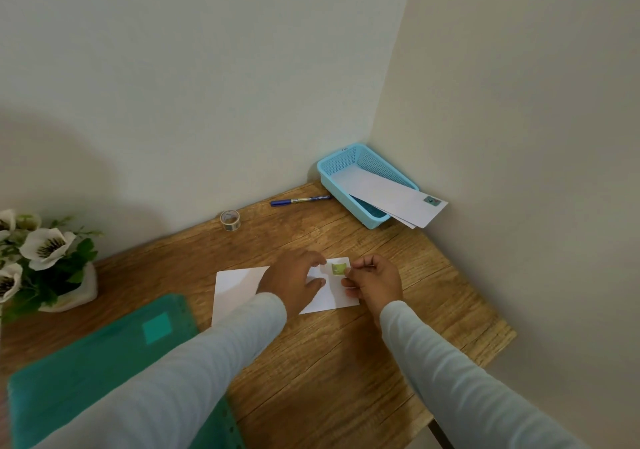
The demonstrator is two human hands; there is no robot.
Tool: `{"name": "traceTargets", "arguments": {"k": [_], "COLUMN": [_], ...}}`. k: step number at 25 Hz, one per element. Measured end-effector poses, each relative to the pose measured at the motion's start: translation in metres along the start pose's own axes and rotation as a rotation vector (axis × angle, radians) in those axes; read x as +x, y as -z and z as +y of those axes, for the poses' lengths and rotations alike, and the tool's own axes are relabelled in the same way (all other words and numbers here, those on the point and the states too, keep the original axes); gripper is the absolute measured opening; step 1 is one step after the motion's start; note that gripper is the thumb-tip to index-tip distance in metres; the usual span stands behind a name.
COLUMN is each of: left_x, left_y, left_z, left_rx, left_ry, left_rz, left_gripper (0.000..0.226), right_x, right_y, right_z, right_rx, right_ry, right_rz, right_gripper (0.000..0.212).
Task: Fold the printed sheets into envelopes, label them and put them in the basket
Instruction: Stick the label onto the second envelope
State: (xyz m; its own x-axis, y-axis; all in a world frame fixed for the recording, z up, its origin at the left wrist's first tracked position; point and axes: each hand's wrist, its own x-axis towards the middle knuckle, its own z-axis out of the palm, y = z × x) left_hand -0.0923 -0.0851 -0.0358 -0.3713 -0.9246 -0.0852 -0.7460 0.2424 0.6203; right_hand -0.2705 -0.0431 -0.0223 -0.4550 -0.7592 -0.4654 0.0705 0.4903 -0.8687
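A white folded envelope [239, 287] lies flat on the wooden table [332, 351]. A small green sticker label [338, 269] sits near its top right corner. My left hand [294, 280] rests on the envelope just left of the label, thumb and forefinger spread either side of it. My right hand [375, 284] is at the envelope's right edge, fingers curled and pinching the paper beside the label. The blue basket [327, 171] stands in the far right corner and holds labelled envelopes [398, 199] that stick out over its rim.
A blue pen [299, 200] and a roll of clear tape [230, 220] lie near the back wall. A green folder [104, 365] covers the near left. A pot of white flowers [41, 258] stands at the left edge. Walls close in behind and right.
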Motion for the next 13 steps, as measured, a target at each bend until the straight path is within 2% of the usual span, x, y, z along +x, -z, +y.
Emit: {"name": "traceTargets", "arguments": {"k": [3,7,13], "left_x": [0.000,-0.001,-0.005], "left_y": [-0.010,-0.020,-0.034], "left_z": [-0.008,-0.015,-0.024], "left_rx": [0.137,0.208,0.292], "left_ry": [-0.080,-0.168,-0.213], "left_rz": [-0.008,0.067,0.181], "left_gripper": [0.039,0.044,0.044], "right_x": [0.009,0.017,0.022], "right_y": [-0.008,-0.017,-0.022], "right_z": [0.002,0.004,0.004], "right_rx": [-0.061,-0.185,-0.258], "right_ry": [0.030,0.069,0.081], "right_rz": [0.046,0.109,0.160], "right_gripper": [0.017,0.019,0.018]}}
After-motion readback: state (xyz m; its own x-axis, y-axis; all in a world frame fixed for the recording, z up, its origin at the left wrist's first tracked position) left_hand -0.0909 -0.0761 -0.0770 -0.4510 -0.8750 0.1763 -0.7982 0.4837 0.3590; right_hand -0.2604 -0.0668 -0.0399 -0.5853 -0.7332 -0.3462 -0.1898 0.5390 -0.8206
